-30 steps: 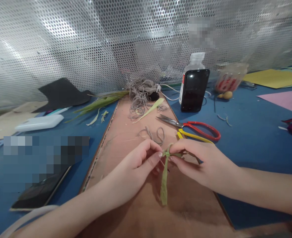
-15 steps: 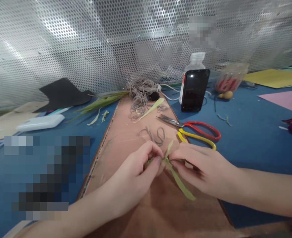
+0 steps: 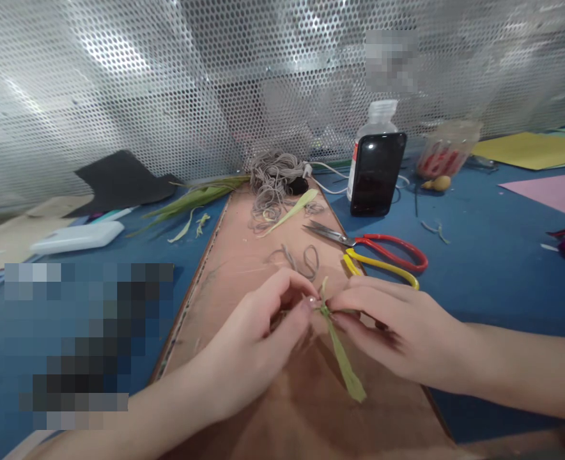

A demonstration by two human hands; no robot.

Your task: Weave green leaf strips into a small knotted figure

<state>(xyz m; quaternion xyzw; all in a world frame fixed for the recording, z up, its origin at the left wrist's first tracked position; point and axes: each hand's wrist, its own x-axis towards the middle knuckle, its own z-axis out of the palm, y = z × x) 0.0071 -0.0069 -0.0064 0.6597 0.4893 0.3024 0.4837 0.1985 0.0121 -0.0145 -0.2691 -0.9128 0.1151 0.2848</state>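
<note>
Right in the middle I have a green strip (image 3: 344,361), knotted near its upper end and held just above a brown board (image 3: 237,255), its long tail slanting down toward me and to the right, a short tip poking up. My left hand (image 3: 273,319) has thumb and forefinger pinched together at the knot, closed on the strip from that side, the other fingers curled underneath. My right hand (image 3: 400,322) is nearly closed too, thumb and forefinger gripping a length of the strip that runs sideways from the knot; its lower fingers I can't make out.

Just beyond the fingers, a loose grey cord (image 3: 290,259) loops on the board, and next to it, scissors (image 3: 353,242) with one red and one yellow handle lie part on the board, part on the blue table (image 3: 484,281). Further up I've got a pale green strip (image 3: 294,212) slanting in front of a tangle of grey cord (image 3: 273,171). Off to the right, a black phone (image 3: 377,176) leans upright against a clear bottle (image 3: 382,114); to the left, green leaves (image 3: 193,199) and a white case (image 3: 78,237). Behind everything, perforated metal mesh (image 3: 191,76).
</note>
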